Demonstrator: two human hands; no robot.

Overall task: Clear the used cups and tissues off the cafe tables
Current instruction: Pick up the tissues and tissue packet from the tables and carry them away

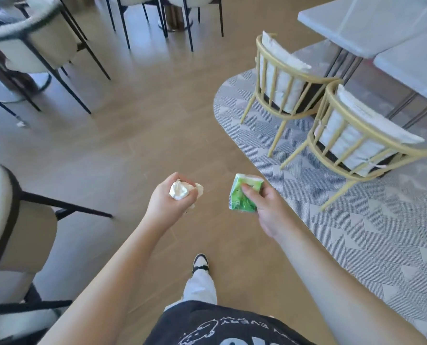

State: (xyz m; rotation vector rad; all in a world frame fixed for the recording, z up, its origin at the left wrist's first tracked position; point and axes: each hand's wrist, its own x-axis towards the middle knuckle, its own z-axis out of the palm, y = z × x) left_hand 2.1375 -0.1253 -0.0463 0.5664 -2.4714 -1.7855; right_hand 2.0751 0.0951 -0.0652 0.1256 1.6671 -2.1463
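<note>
Standing on the tan floor (pixel 137 125) between seating groups, the person holds both arms out in front, each hand occupied. The left hand (pixel 169 199) is turned palm-up with its fingers curled around a crumpled white tissue (pixel 180 190) — the wad bulges out between thumb and fingers, with a bit of it poking past the fingertips on the right side. The right hand (pixel 264 205) clamps a small green tissue pack (pixel 243 194), the thumb pressed across its front face and the fingers wrapped behind it; the pack is tilted, its white top corner pointing up and away. The two hands are near each other but apart, both above bare floor.

To the right lies a grey patterned rug (pixel 332 220) carrying two gold-framed chairs (pixel 289 78) with pale cushions, tucked beside a light grey table (pixel 371 23). Dark-legged cream chairs (pixel 43 38) stand at the upper left, and another cream chair (pixel 15 220) sits close at the left edge. Below the hands — one black-and-white shoe (pixel 200 263) and a pale trouser leg (pixel 201 287) step forward, with a dark printed shirt (pixel 222 327) at the bottom edge.
</note>
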